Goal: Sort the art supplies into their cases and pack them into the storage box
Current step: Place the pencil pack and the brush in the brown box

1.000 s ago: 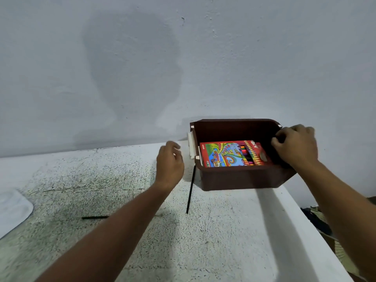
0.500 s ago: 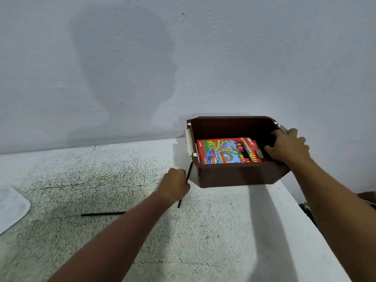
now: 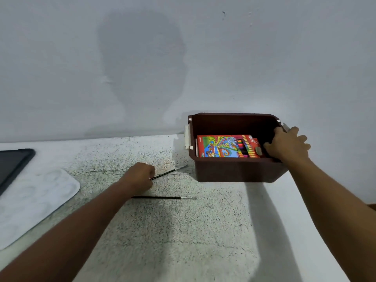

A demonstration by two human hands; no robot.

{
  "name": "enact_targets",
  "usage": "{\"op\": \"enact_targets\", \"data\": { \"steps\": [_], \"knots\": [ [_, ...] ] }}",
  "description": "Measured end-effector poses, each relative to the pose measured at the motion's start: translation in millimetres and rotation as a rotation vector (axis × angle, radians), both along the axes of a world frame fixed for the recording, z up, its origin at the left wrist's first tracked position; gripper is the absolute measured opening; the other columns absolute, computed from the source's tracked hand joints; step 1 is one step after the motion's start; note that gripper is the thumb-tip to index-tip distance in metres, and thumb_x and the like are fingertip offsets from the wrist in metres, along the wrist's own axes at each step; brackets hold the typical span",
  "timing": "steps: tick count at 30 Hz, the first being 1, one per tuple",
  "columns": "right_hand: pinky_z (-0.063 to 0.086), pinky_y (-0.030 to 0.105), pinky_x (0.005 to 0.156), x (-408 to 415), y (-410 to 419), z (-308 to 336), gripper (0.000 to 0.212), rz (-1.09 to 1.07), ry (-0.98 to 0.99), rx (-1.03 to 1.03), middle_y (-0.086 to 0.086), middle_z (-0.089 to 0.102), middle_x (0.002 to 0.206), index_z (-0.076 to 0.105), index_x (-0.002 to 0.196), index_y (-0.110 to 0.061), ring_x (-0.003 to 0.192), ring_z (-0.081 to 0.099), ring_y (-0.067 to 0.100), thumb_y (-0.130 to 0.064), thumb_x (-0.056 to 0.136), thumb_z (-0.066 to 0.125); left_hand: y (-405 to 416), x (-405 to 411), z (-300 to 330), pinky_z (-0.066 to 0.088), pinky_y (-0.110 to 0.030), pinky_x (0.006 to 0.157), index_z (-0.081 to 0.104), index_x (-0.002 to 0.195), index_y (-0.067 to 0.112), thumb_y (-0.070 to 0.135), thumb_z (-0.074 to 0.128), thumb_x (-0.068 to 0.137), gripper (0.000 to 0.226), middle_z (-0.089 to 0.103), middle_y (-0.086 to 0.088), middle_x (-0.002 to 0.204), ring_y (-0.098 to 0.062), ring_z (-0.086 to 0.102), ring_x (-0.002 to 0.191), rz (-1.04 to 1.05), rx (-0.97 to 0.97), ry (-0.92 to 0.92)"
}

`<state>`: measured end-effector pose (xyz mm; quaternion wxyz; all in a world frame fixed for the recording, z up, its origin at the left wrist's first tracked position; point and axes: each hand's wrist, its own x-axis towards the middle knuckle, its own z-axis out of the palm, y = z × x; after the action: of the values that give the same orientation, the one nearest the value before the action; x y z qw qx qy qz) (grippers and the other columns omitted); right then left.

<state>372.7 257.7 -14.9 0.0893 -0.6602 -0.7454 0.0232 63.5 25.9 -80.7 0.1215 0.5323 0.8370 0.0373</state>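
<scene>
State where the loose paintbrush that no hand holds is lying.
In the head view, the free paintbrush lies flat on the speckled tabletop, just in front of the left hand.

White tabletop point(image 3: 203, 231) with fine black speckling, butted against a pale grey wall. Resting directly on it: dark brown open-topped plastic storage box point(image 3: 238, 171) at the far right by the wall; one thin black-handled paintbrush point(image 3: 162, 197) lying flat mid-surface, bristles pointing right; a second thin black-handled paintbrush point(image 3: 168, 172) angled toward the box. At the left edge: white rounded plastic paint palette point(image 3: 34, 200), and beyond it a dark flat rounded-corner slab point(image 3: 12, 165), partly out of frame.
</scene>
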Motion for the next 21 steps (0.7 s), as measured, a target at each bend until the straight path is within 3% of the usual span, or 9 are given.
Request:
{"op": "enact_targets", "data": {
  "steps": [3, 6, 9, 12, 14, 17, 21],
  "knots": [
    [0.036, 0.052, 0.097, -23.7, -17.2, 0.7, 0.048, 0.007, 0.005, 0.000, 0.020, 0.036, 0.131, 0.047, 0.124, -0.016, 0.119, 0.038, 0.045, -0.040, 0.086, 0.062, -22.5, -12.7, -3.3, 0.033, -0.022, 0.066, 0.068, 0.098, 0.007, 0.007, 0.060, 0.084, 0.016, 0.062, -0.007, 0.090, -0.024, 0.059, 0.092, -0.005, 0.045, -0.026],
    [0.036, 0.052, 0.096, -47.9, -34.1, 1.2, 0.046, 0.017, 0.015, -0.001, 0.020, 0.036, 0.131, 0.048, 0.123, -0.016, 0.119, 0.038, 0.045, -0.039, 0.086, 0.062, -41.9, -15.4, -3.8, 0.036, -0.025, 0.075, 0.066, 0.112, 0.016, 0.026, 0.065, 0.089, 0.025, 0.059, -0.004, 0.102, -0.022, 0.056, 0.101, -0.116, 0.057, -0.064],
    [0.038, 0.052, 0.094, -70.3, -51.1, 0.6, 0.045, 0.063, 0.035, -0.007, 0.019, 0.036, 0.130, 0.047, 0.122, -0.015, 0.119, 0.037, 0.045, -0.038, 0.086, 0.062, -53.3, -8.3, -5.6, 0.037, -0.029, 0.080, 0.065, 0.111, 0.021, 0.037, 0.067, 0.087, 0.029, 0.050, 0.002, 0.097, -0.018, 0.048, 0.101, -0.245, -0.003, -0.033],
    [0.038, 0.051, 0.093, -86.6, -65.3, 0.1, 0.043, 0.090, 0.054, -0.006, 0.019, 0.036, 0.129, 0.047, 0.120, -0.015, 0.118, 0.037, 0.045, -0.038, 0.086, 0.061, -57.3, 2.5, -10.4, 0.041, -0.033, 0.087, 0.066, 0.110, 0.016, 0.028, 0.064, 0.090, 0.023, 0.057, -0.006, 0.108, -0.021, 0.051, 0.106, -0.260, 0.043, 0.059],
    [0.036, 0.051, 0.094, -91.5, -71.2, -0.1, 0.041, 0.094, 0.041, 0.004, 0.019, 0.038, 0.128, 0.048, 0.119, -0.014, 0.118, 0.038, 0.044, -0.037, 0.086, 0.059, -56.7, 4.5, -14.6, 0.040, -0.028, 0.083, 0.068, 0.108, 0.013, 0.020, 0.064, 0.090, 0.019, 0.059, -0.008, 0.110, -0.021, 0.054, 0.102, -0.255, 0.086, 0.029],
    [0.032, 0.051, 0.097, -92.4, -76.4, 0.7, 0.038, 0.083, 0.050, 0.016, 0.020, 0.039, 0.128, 0.048, 0.117, -0.013, 0.120, 0.036, 0.044, -0.033, 0.086, 0.056, -58.3, 3.3, -14.0, 0.036, -0.022, 0.077, 0.067, 0.103, 0.012, 0.016, 0.062, 0.091, 0.014, 0.055, -0.007, 0.107, -0.017, 0.051, 0.094, -0.283, 0.085, -0.014],
    [0.029, 0.052, 0.100, -91.5, -76.2, 0.8, 0.036, 0.115, 0.041, 0.052, 0.019, 0.039, 0.130, 0.050, 0.115, -0.014, 0.124, 0.032, 0.041, -0.033, 0.086, 0.055, -59.0, 6.5, -9.8, 0.035, -0.026, 0.072, 0.054, 0.092, 0.015, 0.010, 0.056, 0.092, 0.006, 0.049, -0.003, 0.097, -0.017, 0.049, 0.088, -0.299, 0.065, -0.033]
  ]
}}
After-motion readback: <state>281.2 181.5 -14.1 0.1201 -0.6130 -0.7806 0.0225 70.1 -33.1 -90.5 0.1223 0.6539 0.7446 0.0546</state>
